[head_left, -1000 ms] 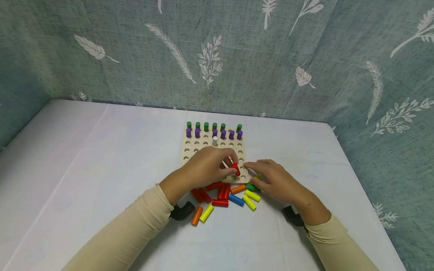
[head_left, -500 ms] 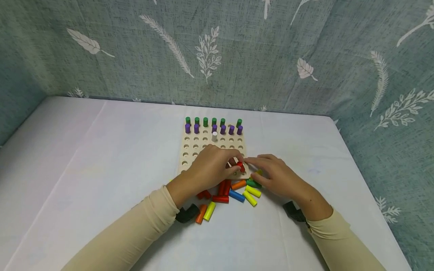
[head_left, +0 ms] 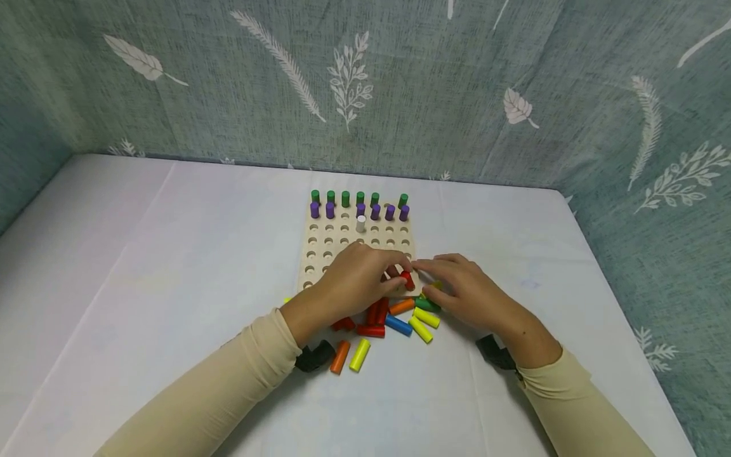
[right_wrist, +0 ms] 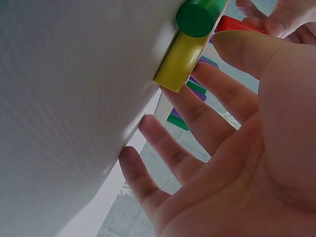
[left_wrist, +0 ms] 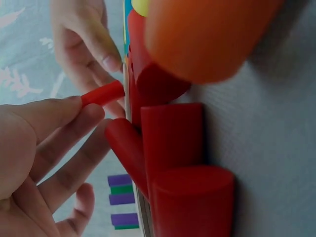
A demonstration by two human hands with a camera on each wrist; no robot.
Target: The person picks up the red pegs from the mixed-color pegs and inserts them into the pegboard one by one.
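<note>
Between thumb and index finger, my left hand [head_left: 356,279] pinches a red peg [left_wrist: 103,94] over the near right corner of the wooden pegboard [head_left: 313,247]. The peg's lower end is right at the board's surface in the left wrist view. My right hand [head_left: 465,289] rests at the board's right edge with its fingers spread and relaxed. A yellow peg [right_wrist: 180,64] lies beside its fingertips, with a green peg [right_wrist: 200,17] next to it. Rows of green pegs [head_left: 345,199] and purple pegs [head_left: 375,212] stand at the board's far side, plus one white peg [head_left: 361,224].
Loose red pegs [head_left: 371,331], a blue peg [head_left: 398,325], orange pegs [head_left: 340,357] and yellow pegs [head_left: 360,355] lie on the white tablecloth [head_left: 171,285] in front of the board. A patterned green cloth [head_left: 400,95] hangs behind the table.
My left hand has moved right with the red peg, to the board's near right corner. The right hand stays almost in place. The head view has tilted down slightly.
</note>
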